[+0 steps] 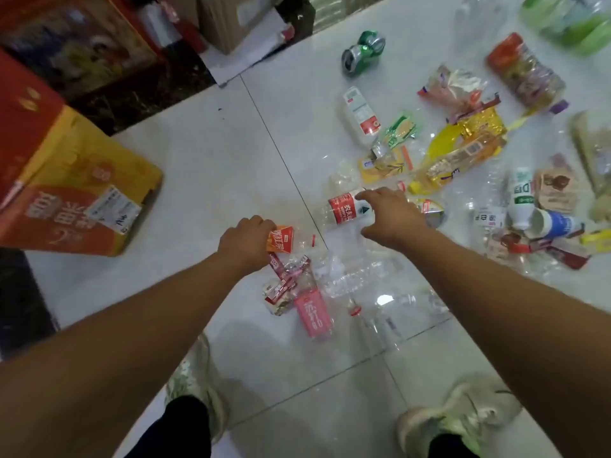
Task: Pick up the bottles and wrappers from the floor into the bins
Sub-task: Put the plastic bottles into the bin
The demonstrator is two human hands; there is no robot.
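Observation:
Bottles and wrappers lie scattered over the white tiled floor. My left hand (246,244) grips a clear bottle with an orange label (281,239), fingers curled round it. My right hand (391,214) reaches over a clear bottle with a red label (342,209); its fingers curve round the bottle's right part and touch it. Just below lie a pink-labelled clear bottle (314,314), red-and-white wrappers (284,285) and several crushed clear bottles (360,279).
An orange and yellow cardboard box (76,190) stands at the left. Further right lie a crushed green can (363,52), a white bottle (360,115), yellow wrappers (463,150) and a paper cup (552,223). My shoes (459,421) stand at the bottom.

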